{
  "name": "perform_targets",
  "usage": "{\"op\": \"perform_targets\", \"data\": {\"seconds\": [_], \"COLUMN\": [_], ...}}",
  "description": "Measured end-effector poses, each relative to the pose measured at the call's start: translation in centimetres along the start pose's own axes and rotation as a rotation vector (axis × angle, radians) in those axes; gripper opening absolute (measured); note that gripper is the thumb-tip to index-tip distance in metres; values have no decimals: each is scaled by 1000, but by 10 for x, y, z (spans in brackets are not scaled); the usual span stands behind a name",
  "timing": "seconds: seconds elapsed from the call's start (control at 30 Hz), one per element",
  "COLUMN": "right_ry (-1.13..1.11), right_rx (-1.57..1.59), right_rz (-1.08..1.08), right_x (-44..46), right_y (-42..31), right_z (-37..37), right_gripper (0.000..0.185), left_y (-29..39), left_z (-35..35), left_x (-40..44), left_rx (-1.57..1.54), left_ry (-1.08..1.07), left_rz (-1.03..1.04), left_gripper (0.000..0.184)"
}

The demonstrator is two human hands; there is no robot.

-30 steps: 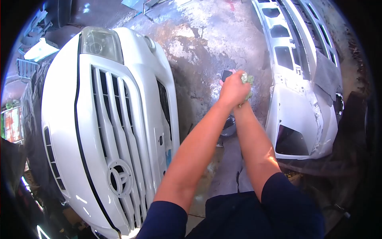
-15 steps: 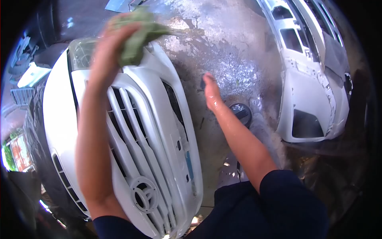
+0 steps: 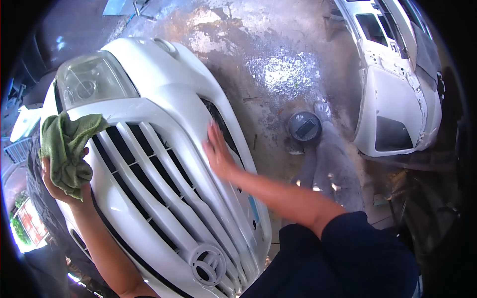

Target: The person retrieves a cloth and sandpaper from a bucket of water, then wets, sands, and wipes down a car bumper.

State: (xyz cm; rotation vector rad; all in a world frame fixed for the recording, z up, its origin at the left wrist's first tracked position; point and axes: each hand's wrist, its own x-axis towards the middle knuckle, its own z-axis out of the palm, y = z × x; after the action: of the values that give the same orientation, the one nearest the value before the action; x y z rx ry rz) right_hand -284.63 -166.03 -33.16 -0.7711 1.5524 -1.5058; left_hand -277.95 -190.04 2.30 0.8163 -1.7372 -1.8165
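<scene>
My left hand (image 3: 55,185) is closed on a green cloth (image 3: 74,144), which bunches over the fingers and hides part of them. Hand and cloth are at the hood edge of a white car front, left of its slatted grille (image 3: 149,174). My right hand (image 3: 218,154), fingers stretched out, is over the white bumper (image 3: 184,107) close to its dark side opening; whether it touches the surface I cannot tell. Beyond the grille lies the clear headlight (image 3: 94,79). A round emblem mount (image 3: 207,264) is set in the grille close to my body.
A grey-white vehicle body part (image 3: 390,109) with square openings stands to the right. Between it and the car, a round dark-lidded container (image 3: 305,127) is on the wet, stained floor (image 3: 285,72). Dark sheeting (image 3: 42,184) hangs along the left side of the car.
My left hand has brought the green cloth from above the headlight back to the left of the grille. My right hand has moved left from over the floor to the bumper.
</scene>
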Motion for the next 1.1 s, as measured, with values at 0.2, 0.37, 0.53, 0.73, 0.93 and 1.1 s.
{"op": "perform_targets", "data": {"seconds": [0.2, 0.37, 0.53, 0.73, 0.93, 1.1], "right_ry": [-59, 4, -95, 0, -25, -58], "right_rx": [-176, 46, -71, 105, -57, 69], "right_rz": [-244, 69, -94, 171, -182, 251], "right_x": [48, 50, 71, 82, 47, 132], "right_y": [-43, -15, -39, -9, -47, -25], "right_z": [-11, -9, -7, -7, -11, -8], "right_gripper": [70, 70, 71, 69, 69, 68], "left_y": [-21, -20, -26, -22, -25, -24], "left_z": [14, 18, 8, 22, 27, 29], "left_x": [8, 6, -1, 2, 8, 7], "left_rx": [301, 231, 212, 358, 411, 449], "left_ry": [485, 373, 386, 346, 202, 244], "left_rz": [30, -38, -111, -133, -105, -135], "left_gripper": [57, 60, 63, 63, 63, 63]}}
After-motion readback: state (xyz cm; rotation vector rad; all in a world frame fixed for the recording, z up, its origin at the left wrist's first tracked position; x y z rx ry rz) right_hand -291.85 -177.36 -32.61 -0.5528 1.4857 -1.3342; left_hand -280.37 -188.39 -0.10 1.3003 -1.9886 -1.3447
